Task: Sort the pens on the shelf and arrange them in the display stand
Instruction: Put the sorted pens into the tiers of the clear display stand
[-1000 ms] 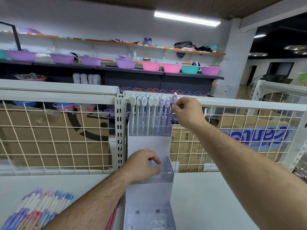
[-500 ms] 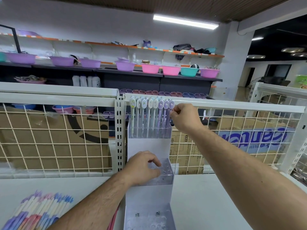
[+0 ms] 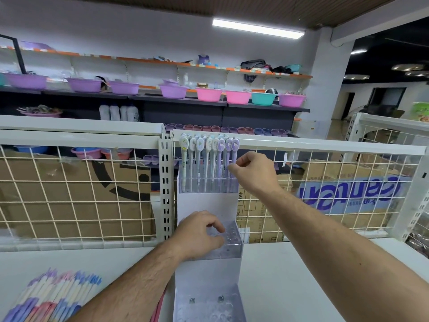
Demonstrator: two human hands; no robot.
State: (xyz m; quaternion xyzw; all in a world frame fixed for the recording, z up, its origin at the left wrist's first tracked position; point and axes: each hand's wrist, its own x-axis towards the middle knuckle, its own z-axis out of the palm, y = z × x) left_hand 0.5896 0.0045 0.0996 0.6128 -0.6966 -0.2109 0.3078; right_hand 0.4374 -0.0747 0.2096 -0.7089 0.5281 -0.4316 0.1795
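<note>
A clear stepped display stand [image 3: 207, 205] stands on the white shelf [image 3: 290, 275] against the wire grid. Its top tier holds a row of several pens [image 3: 206, 159] with oval cartoon caps, white on the left, purple on the right. My right hand [image 3: 253, 170] pinches the barrel of the rightmost purple pen [image 3: 234, 149], which sits in the top tier. My left hand [image 3: 199, 233] grips the middle tier of the stand, fingers curled over its holed top. The bottom tier [image 3: 209, 305] holds no pens. A bundle of loose pens [image 3: 51, 296] lies at the lower left.
A white wire grid fence [image 3: 81, 194] with a slotted post [image 3: 165, 182] backs the shelf. Cardboard boxes [image 3: 69, 196] stand behind it. Farther back, shelves carry purple, pink and teal basins [image 3: 209, 94]. A pink item [image 3: 159, 305] lies beside the stand's base.
My right hand has slid down from the cap of the rightmost purple pen to its barrel, and the pen has sunk into the top tier. My left hand has stayed on the middle tier.
</note>
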